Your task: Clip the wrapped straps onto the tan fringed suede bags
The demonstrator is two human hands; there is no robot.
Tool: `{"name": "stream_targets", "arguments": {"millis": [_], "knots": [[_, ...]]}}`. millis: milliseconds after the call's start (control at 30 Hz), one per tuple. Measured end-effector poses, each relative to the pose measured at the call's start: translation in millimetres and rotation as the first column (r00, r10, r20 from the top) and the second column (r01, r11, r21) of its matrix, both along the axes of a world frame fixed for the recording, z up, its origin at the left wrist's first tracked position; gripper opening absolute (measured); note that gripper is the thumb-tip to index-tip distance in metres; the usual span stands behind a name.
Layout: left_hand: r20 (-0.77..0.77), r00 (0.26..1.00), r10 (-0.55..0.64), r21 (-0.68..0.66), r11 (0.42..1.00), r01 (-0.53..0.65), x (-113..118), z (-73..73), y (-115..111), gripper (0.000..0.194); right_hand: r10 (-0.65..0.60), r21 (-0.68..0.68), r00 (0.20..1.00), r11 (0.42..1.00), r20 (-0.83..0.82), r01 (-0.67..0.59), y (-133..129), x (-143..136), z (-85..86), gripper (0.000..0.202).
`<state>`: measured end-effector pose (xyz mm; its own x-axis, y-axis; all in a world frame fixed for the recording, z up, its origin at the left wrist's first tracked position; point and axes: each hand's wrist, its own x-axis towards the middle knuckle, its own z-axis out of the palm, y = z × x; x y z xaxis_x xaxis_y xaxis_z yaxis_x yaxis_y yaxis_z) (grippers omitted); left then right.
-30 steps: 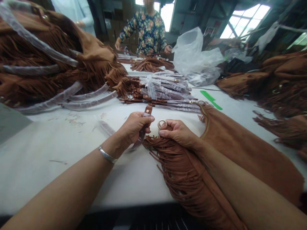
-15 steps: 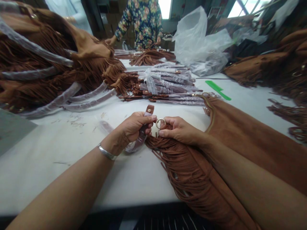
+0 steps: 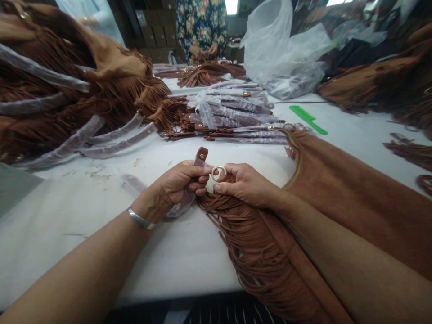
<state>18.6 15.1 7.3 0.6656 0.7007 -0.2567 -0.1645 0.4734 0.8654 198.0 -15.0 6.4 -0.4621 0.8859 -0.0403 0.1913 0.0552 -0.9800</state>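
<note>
My left hand (image 3: 182, 182) is closed on a brown leather strap (image 3: 201, 155) wrapped in clear plastic; its end with a metal snap sticks up above the fingers. My right hand (image 3: 245, 183) pinches a gold metal ring (image 3: 218, 173) at the corner of a brown fringed suede bag (image 3: 266, 252). The left thumb and fingertip meet the ring's left side. Whether the strap passes through the ring is hidden by the fingers. Fringe hangs below both hands, and the bag's body lies under my right forearm.
Plastic-wrapped straps (image 3: 232, 108) lie piled ahead. Fringed bags (image 3: 111, 67) are heaped at left, more brown pieces (image 3: 374, 85) at right. A green comb (image 3: 308, 119) lies near a clear plastic bag (image 3: 286, 58). Across the white table (image 3: 101, 189) stands a person in a floral top (image 3: 202, 27).
The left fingers now touch the ring, where a small gap showed before. The view has shifted slightly. The person across has brought both hands together.
</note>
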Motion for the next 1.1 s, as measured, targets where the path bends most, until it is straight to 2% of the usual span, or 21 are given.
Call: {"name": "stream_targets", "arguments": {"millis": [167,367,500,633,833,900,967,1100], "knots": [[-0.112,0.994,0.02,0.037,0.999,-0.016,1.9,1.2,-4.0,0.018,-0.083,0.091,0.99,0.993,0.11,0.073,1.0,2.4,-1.5,0.02],[-0.202,0.967,0.154,0.19,0.975,-0.115,10.2,1.8,-8.6,0.026,-0.131,0.17,0.95,0.982,0.285,0.084,0.2,2.6,1.0,0.022],[-0.27,0.935,0.23,0.294,0.944,-0.147,12.8,4.8,-10.1,0.028,-0.173,0.26,0.866,0.964,0.469,0.052,-5.3,-0.5,10.9,0.027],[-0.321,0.928,0.192,0.395,0.917,-0.054,8.4,6.8,-9.6,0.027,-0.212,0.3,0.734,0.954,0.645,0.012,-11.4,-5.1,20.3,0.034],[-0.309,0.941,0.136,0.389,0.921,-0.005,3.8,9.2,-9.9,0.024,-0.285,0.404,0.622,0.913,0.729,-0.056,-14.9,-9.2,24.1,0.025],[-0.333,0.936,0.115,0.389,0.921,0.025,2.4,12.7,-9.9,0.025,-0.281,0.408,0.625,0.91,0.729,-0.067,-16.0,-9.4,26.6,0.026],[-0.342,0.936,0.08,0.39,0.918,0.064,0.0,18.5,-9.3,0.025,-0.231,0.37,0.669,0.926,0.707,-0.072,-17.9,-9.2,30.1,0.026],[-0.396,0.917,-0.058,0.388,0.894,0.224,-8.4,30.3,-5.1,0.018,-0.021,0.217,0.787,0.966,0.616,-0.143,-22.3,-8.7,34.7,0.02]]}}
